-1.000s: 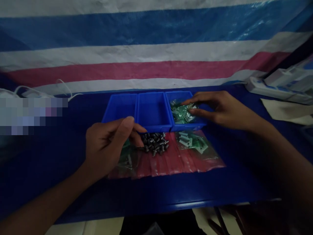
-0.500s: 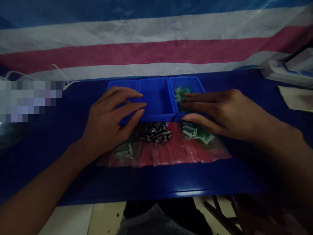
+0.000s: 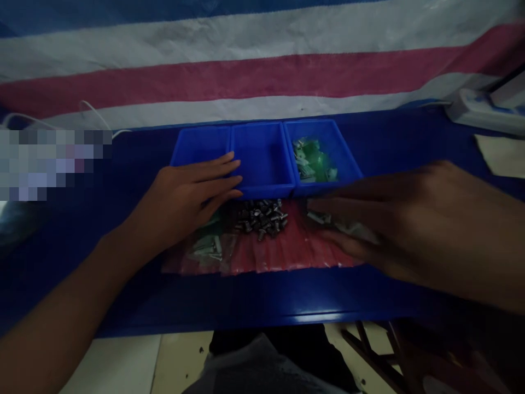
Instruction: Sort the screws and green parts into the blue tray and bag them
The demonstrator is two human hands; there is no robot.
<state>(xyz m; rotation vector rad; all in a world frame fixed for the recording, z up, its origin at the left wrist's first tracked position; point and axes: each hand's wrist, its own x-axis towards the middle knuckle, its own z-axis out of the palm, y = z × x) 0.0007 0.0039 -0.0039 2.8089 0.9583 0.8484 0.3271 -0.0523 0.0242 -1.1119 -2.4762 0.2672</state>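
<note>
My left hand [image 3: 180, 197] lies with its fingers stretched out across the front of the left blue bin [image 3: 203, 137], fingertips by the middle blue bin [image 3: 262, 189]. Under its palm side is a clear bag of pale pegs [image 3: 207, 249], partly covered. My right hand [image 3: 394, 224], blurred, has its thumb and fingers on either side of another clear bag of pale pegs [image 3: 320, 218]. Small metal screws [image 3: 262, 219] sit in a loose pile between the hands, on red plastic bags [image 3: 283, 257]. Green and pale bagged parts [image 3: 314, 161] fill part of the right blue bin [image 3: 348, 158].
The bins stand side by side on a blue table [image 3: 266, 301], before a striped sheet [image 3: 246, 82]. A white power strip [image 3: 484, 112] and a pale cloth or paper piece [image 3: 502, 156] are at the right. A blurred-out patch [image 3: 49, 164] covers the left. A dark stool [image 3: 373, 350] stands below.
My right hand has come back out of the right bin and down to the bag in front of it. More bagged parts show in that bin. My left fingers have flattened and lowered.
</note>
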